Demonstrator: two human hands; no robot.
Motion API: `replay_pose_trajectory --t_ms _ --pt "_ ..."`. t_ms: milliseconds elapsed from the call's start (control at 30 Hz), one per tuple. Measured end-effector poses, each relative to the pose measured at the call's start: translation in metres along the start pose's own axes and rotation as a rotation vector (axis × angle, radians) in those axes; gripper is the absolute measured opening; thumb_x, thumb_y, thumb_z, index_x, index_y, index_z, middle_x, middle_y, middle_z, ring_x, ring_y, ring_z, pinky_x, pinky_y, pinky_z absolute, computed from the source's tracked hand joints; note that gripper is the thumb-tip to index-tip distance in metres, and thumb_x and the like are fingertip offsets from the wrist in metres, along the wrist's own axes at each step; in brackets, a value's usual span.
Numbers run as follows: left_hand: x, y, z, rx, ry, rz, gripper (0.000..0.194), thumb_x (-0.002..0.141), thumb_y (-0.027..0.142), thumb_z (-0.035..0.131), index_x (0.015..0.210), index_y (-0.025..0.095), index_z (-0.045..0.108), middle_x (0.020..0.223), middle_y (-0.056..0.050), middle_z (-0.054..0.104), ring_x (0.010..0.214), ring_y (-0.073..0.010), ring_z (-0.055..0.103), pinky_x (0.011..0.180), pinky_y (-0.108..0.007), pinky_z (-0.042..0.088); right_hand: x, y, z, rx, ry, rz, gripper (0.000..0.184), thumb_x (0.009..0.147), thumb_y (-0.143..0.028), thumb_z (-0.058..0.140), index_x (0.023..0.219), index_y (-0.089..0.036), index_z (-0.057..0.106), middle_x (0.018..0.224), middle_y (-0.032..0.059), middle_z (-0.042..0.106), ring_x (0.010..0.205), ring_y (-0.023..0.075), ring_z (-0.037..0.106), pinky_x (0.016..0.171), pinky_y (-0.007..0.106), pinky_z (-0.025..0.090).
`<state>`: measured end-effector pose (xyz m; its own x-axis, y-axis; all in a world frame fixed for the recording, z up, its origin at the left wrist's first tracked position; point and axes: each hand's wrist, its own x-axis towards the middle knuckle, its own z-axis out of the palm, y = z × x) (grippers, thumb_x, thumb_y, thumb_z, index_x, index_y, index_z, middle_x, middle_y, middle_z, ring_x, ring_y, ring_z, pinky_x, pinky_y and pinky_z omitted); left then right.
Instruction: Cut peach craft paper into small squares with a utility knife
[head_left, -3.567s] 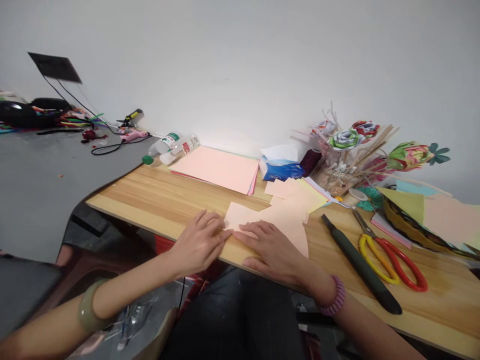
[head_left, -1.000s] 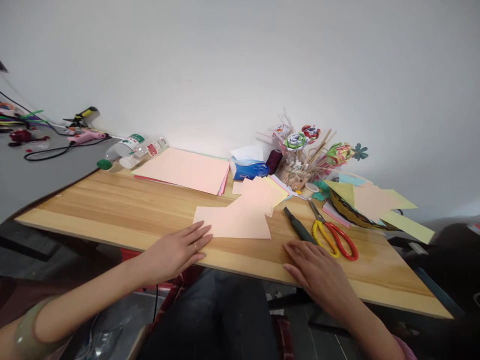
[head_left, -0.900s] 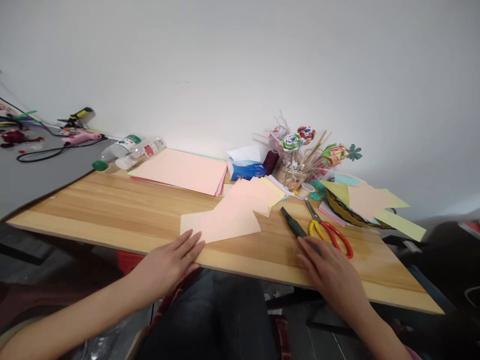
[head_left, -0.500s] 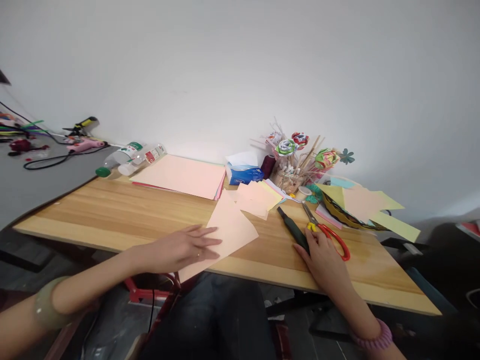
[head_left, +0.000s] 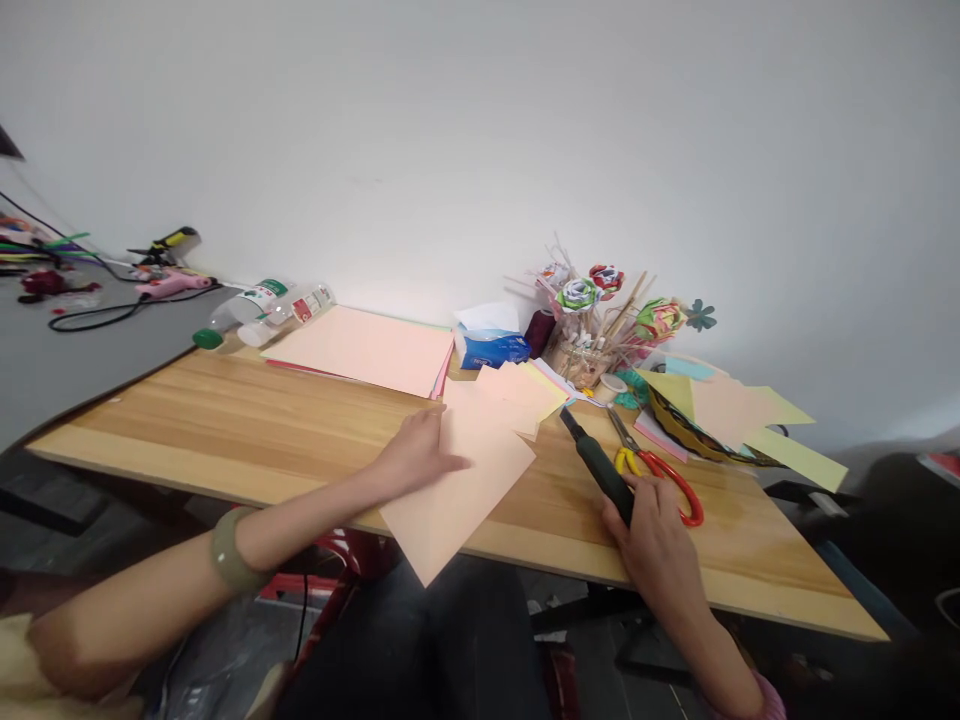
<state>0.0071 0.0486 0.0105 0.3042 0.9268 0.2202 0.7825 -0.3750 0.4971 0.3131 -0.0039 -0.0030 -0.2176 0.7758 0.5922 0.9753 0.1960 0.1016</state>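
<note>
My left hand (head_left: 417,452) is closed on the left edge of a pale pink sheet of paper (head_left: 480,490), thumb on top and other fingers partly hidden. One corner of the sheet hangs past the table's front edge. My right hand (head_left: 660,535) is wrapped round the lower end of a dark green, stick-like tool (head_left: 604,470) with a narrow black tip, whose exact kind I cannot make out. Just beyond that hand lie scissors (head_left: 675,483) with red and yellow handles. Smaller pink and yellow paper pieces (head_left: 517,388) sit behind the sheet.
On the wooden table (head_left: 225,430) a stack of large coloured sheets (head_left: 367,345) lies at the back, beside plastic bottles (head_left: 259,305) and a blue tissue pack (head_left: 491,345). A jar (head_left: 579,362) with sticks and paper flowers stands behind. To the right, a basket (head_left: 694,435) holds paper.
My left hand has gone from lying on the sheet to gripping its edge, and the sheet has turned and shifted right. My right hand has closed round the green tool, which has moved slightly.
</note>
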Motion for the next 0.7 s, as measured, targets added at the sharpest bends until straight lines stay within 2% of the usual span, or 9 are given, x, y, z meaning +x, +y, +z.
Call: replay_pose_trajectory --t_ms 100,233,367,467,567,700 --pt "0.021 0.003 0.004 -0.003 -0.102 -0.124 0.063 0.062 0.027 0.073 0.117 0.009 0.048 0.118 -0.019 0.056 0.104 -0.0315 0.056 0.078 -0.036 0.047 -0.005 -0.007 -0.004 0.039 0.01 0.051 0.035 0.091 -0.04 0.033 0.111 -0.014 0.045 0.096 0.0145 0.05 0.095 0.0286 0.053 0.076 0.041 0.048" --pt "0.027 0.007 0.001 -0.035 -0.227 -0.144 0.035 0.059 0.026 0.07 0.092 0.016 0.061 0.091 -0.006 0.066 0.079 -0.0235 0.063 0.057 -0.026 0.044 -0.01 -0.014 -0.009 0.088 0.02 0.108 0.035 0.09 -0.042 0.034 0.114 -0.018 0.043 0.1 0.0126 0.05 0.095 0.0274 0.054 0.072 0.039 0.049" --pt "0.024 0.01 -0.006 -0.06 -0.301 -0.193 0.016 0.057 0.024 0.07 0.072 0.021 0.065 0.067 0.002 0.065 0.066 -0.018 0.062 0.05 -0.022 0.037 -0.014 -0.019 -0.012 0.125 0.03 0.13 0.034 0.09 -0.042 0.035 0.115 -0.02 0.043 0.1 0.0113 0.049 0.093 0.0267 0.055 0.071 0.039 0.05" --pt "0.021 0.013 -0.008 -0.078 -0.291 -0.173 0.008 0.056 0.018 0.068 0.06 0.021 0.063 0.062 0.003 0.063 0.069 -0.0171 0.061 0.052 -0.021 0.036 -0.016 -0.021 -0.013 0.139 0.036 0.137 0.033 0.09 -0.041 0.035 0.114 -0.02 0.044 0.099 0.0112 0.05 0.091 0.0265 0.056 0.069 0.039 0.051" --pt "0.015 0.014 -0.008 -0.098 -0.239 -0.15 0.009 0.057 0.015 0.066 0.057 0.021 0.06 0.062 0.004 0.063 0.069 -0.0166 0.059 0.053 -0.022 0.034 -0.018 -0.021 -0.015 0.145 0.048 0.157 0.032 0.09 -0.042 0.035 0.112 -0.02 0.043 0.1 0.0128 0.05 0.091 0.0273 0.056 0.066 0.039 0.051" --pt "0.006 0.001 -0.017 -0.114 -0.117 -0.222 0.012 0.068 0.031 0.063 0.063 0.021 0.056 0.062 0.004 0.061 0.06 -0.0161 0.057 0.05 -0.024 0.031 -0.019 -0.018 -0.018 0.172 0.063 0.198 0.034 0.09 -0.044 0.034 0.11 -0.019 0.044 0.101 0.0137 0.05 0.09 0.0275 0.056 0.064 0.039 0.051"
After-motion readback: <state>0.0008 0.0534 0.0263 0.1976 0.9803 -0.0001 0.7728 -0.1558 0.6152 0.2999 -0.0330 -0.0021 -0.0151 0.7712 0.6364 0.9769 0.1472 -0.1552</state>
